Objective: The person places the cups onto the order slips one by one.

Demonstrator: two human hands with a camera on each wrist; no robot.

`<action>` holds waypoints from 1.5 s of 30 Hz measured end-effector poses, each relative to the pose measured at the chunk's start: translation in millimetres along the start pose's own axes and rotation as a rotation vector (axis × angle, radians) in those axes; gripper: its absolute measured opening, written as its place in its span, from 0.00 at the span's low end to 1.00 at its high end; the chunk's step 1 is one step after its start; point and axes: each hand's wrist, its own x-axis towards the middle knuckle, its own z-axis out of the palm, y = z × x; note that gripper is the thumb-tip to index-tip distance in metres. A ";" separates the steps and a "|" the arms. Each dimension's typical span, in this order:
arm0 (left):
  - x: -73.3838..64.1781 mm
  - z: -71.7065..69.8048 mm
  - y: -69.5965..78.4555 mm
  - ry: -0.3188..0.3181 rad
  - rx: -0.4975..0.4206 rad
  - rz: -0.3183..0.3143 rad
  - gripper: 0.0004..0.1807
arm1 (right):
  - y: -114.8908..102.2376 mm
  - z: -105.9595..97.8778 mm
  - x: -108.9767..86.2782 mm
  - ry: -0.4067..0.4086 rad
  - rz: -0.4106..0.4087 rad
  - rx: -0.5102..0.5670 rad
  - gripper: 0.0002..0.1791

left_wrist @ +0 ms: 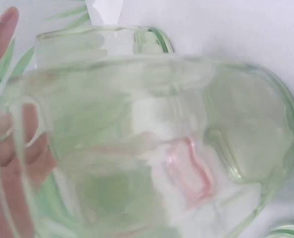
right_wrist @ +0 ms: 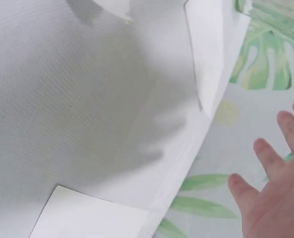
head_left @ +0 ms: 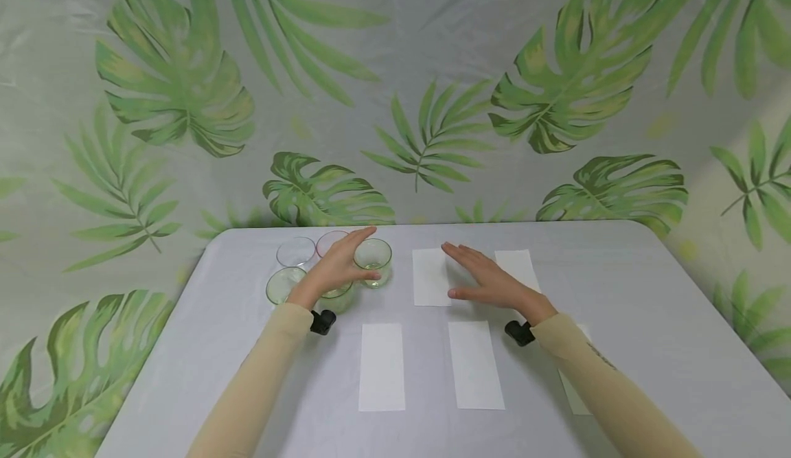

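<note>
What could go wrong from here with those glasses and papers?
The left hand is in close among tightly grouped glasses, so it might knock one into another. The right hand is near the papers, and a low sweep could perhaps nudge one out of place.

Soft, rather grey light fell fairly evenly over my table (head_left: 649,307), while the backdrop (head_left: 426,53) brightened toward its right edge. My forearms (head_left: 253,403) threw faint, soft-edged shadows. At my left wrist, a glass (left_wrist: 112,119) close to the lens blurred out of focus, pale glints smearing across it. Beyond my right hand (right_wrist: 278,203), a grey, finger-shaped shadow darkened the tabletop, and the paper (right_wrist: 87,218) looked almost bleached of detail.
</note>
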 end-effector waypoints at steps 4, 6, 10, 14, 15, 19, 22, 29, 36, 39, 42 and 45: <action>1.4 -1.2 -1.5 -0.014 0.003 -0.014 0.48 | 5.0 4.6 4.7 -0.042 -0.014 0.019 0.49; 2.2 -1.7 -2.0 -0.021 0.008 -0.016 0.47 | 7.9 6.8 7.0 -0.056 -0.012 0.017 0.49; 4.8 -2.3 -3.5 -0.042 0.024 -0.013 0.46 | 14.0 10.6 11.8 -0.079 0.015 0.003 0.48; 7.8 -2.7 -5.4 -0.073 0.066 -0.012 0.45 | 18.3 13.2 16.0 -0.097 0.030 0.000 0.48; 8.5 -2.9 -5.7 -0.080 0.075 -0.011 0.45 | 19.2 13.8 16.9 -0.099 0.024 0.000 0.48; 10.8 -3.1 -6.1 -0.106 0.102 -0.003 0.43 | 22.0 15.9 17.4 -0.083 -0.034 -0.020 0.47; 11.7 -3.0 -5.4 -0.110 0.120 0.006 0.42 | 22.5 16.4 17.1 -0.083 -0.050 -0.023 0.47; 11.1 -1.5 -3.3 -0.093 0.136 -0.002 0.39 | 21.8 17.4 21.8 -0.151 0.041 -0.044 0.47; 9.8 1.4 -2.9 -0.073 0.116 -0.004 0.38 | 20.9 18.6 23.0 -0.172 0.085 -0.100 0.46; 9.8 3.1 -4.2 -0.057 0.108 0.003 0.38 | 20.1 18.5 22.7 -0.181 0.098 -0.106 0.46; 9.5 4.2 -3.5 -0.043 0.096 0.004 0.38 | 21.0 18.7 23.3 -0.186 0.107 -0.107 0.47; 9.5 4.5 0.2 -0.031 0.091 0.007 0.39 | 22.9 19.4 24.1 -0.195 0.118 -0.118 0.47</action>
